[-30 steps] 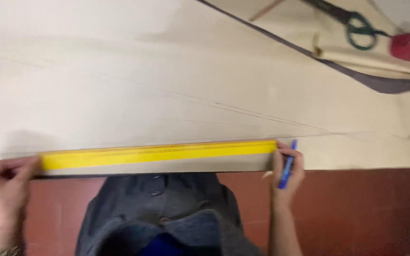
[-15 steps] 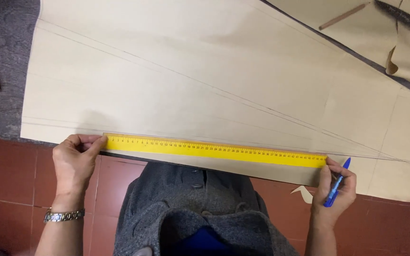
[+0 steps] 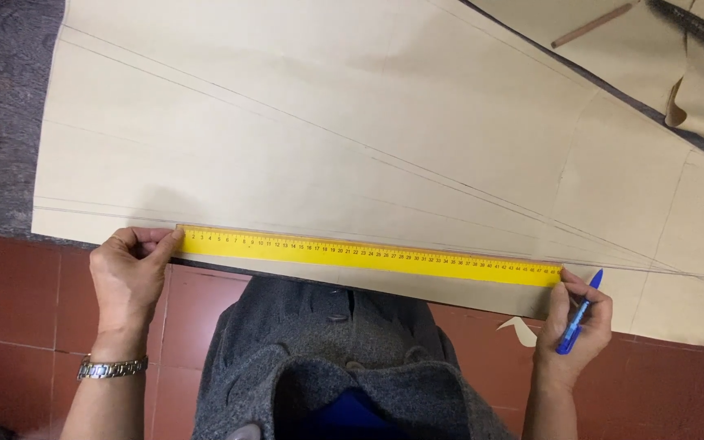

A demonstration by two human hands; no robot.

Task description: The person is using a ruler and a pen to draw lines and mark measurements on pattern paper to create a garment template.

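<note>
Yellow ruler (image 3: 368,255), long and flat on tan paper (image 3: 327,122), pinched by left hand (image 3: 128,273) and pen-holding right hand (image 3: 572,326).

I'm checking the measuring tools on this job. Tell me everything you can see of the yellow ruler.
The yellow ruler is long, flat and straight, with black marks along its far edge; it looks like plastic. It lies flat on the beige paper sheet, near the sheet's near edge, slanting slightly down toward the right. The left hand pins its left end with the thumb; the right hand, which also holds a blue pen, touches its right end.
</note>
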